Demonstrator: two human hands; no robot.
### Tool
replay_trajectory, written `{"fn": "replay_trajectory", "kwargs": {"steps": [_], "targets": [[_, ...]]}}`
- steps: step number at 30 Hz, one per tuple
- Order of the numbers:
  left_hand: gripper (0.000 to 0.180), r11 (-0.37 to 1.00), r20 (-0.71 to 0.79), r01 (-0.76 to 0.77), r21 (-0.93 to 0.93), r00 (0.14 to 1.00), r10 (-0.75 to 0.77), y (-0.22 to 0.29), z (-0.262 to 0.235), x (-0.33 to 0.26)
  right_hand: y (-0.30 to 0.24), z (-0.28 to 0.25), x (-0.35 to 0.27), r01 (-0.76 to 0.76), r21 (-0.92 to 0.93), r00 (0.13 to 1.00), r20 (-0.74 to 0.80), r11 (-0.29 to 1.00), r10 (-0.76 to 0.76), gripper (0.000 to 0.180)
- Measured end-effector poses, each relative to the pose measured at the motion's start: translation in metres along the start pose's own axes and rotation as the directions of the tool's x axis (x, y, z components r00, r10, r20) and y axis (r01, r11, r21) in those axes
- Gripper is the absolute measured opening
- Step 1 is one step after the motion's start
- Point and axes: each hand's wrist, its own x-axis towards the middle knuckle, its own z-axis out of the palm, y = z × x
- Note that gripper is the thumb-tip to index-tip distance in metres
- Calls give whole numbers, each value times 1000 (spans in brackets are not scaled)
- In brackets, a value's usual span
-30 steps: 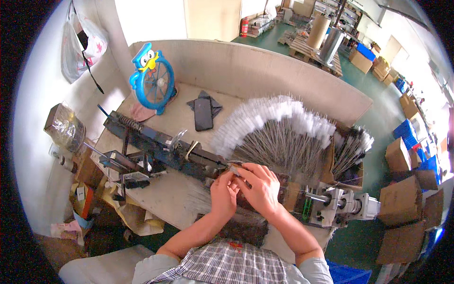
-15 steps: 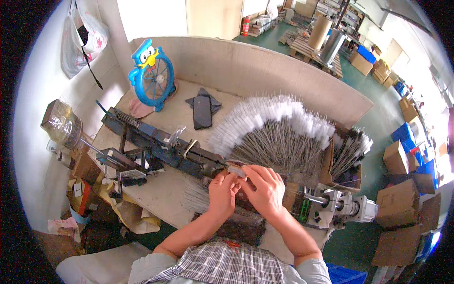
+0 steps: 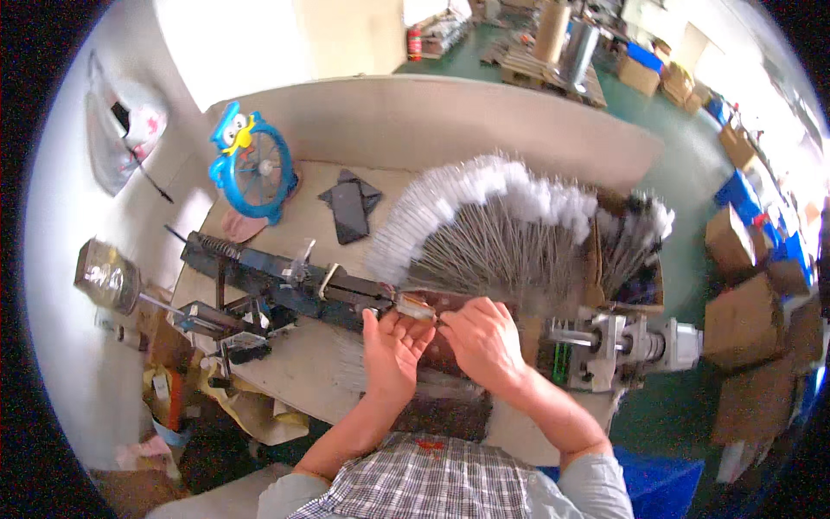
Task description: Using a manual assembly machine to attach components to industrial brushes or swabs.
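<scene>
My left hand [image 3: 393, 356] is turned palm up, fingers stretched and slightly curled, just below a small silvery metal part [image 3: 416, 306] at the end of a long dark machine rail [image 3: 294, 281]. Whether its fingertips touch that part, I cannot tell. My right hand [image 3: 486, 342] is closed in a pinch at the part's right end; what it pinches is too small to make out. Beyond both hands, many wire-stemmed brushes with white bristle heads [image 3: 462, 195] lie fanned out. Below my left hand are more thin wires [image 3: 350, 359].
A motor unit with a metal shaft [image 3: 614, 346] stands to the right. An open carton [image 3: 635, 290] holds more brushes. A black phone [image 3: 350, 212] and a blue cartoon-shaped fan [image 3: 259, 169] rest on the table's far left. A low board [image 3: 432, 108] borders the back.
My left hand has gone from a pinch to an open upturned palm. My right hand has drawn its fingertips together beside the metal part. The view has shifted slightly.
</scene>
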Motion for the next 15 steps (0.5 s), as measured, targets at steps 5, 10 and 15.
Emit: {"fn": "replay_trajectory", "kwargs": {"steps": [5,10,15], "targets": [[69,979,-43,-12,206,999,22,-1,-3,-9,3,-26,3,37,117,997,-68,993,-29,13],[53,948,-4,38,317,999,-39,2,-33,-27,9,2,-63,-167,91,932,339,982,127,12],[21,948,-228,-101,303,958,175,45,-163,-29,25,13,-90,-150,-123,743,640,981,194,10]]}}
